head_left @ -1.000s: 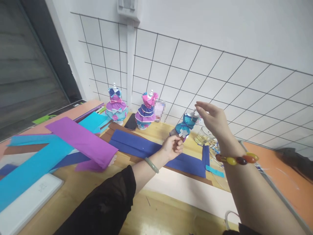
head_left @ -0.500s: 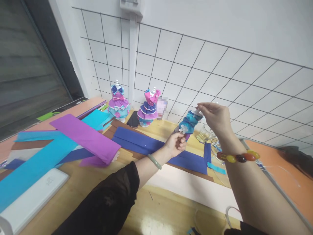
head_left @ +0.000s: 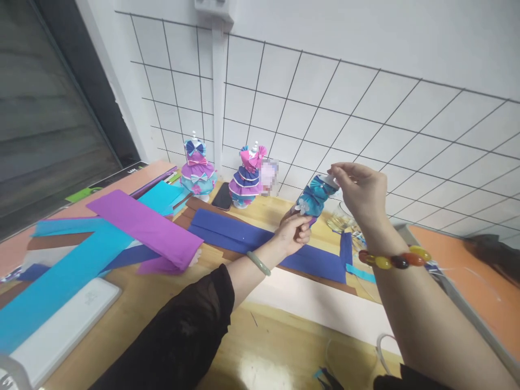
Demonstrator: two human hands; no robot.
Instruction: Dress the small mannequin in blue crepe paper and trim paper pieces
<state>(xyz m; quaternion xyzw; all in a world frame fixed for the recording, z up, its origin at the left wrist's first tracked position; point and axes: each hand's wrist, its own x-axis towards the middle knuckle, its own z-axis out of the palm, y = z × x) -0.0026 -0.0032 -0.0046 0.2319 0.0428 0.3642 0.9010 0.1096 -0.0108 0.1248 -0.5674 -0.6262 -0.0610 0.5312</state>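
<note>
A miniature dress form (head_left: 317,193) in a ruffled teal-blue paper dress is tilted in the air above the table. A white flower decorates the dress, and a bit of purple shows low down. Around its lower part wraps my left hand (head_left: 291,234), closed. My right hand (head_left: 359,187) has thumb and forefinger pinched at the white neck end of the form; the fingertips hide the exact grip. Behind, two more dress forms stand upright: one in purple and light blue (head_left: 197,169), one in pink, navy and purple (head_left: 246,176).
Navy crepe paper (head_left: 227,230) and a pale strip (head_left: 309,303) lie under my hands. Purple (head_left: 146,227) and turquoise (head_left: 77,265) strips overlap at left, beside a white device (head_left: 77,319). A phone (head_left: 222,196), a glass jar (head_left: 340,218) and an orange surface (head_left: 459,271) also show.
The dress form leans over a little more to the right, showing more of its white neck. My right hand has shifted slightly up. The view has moved a little.
</note>
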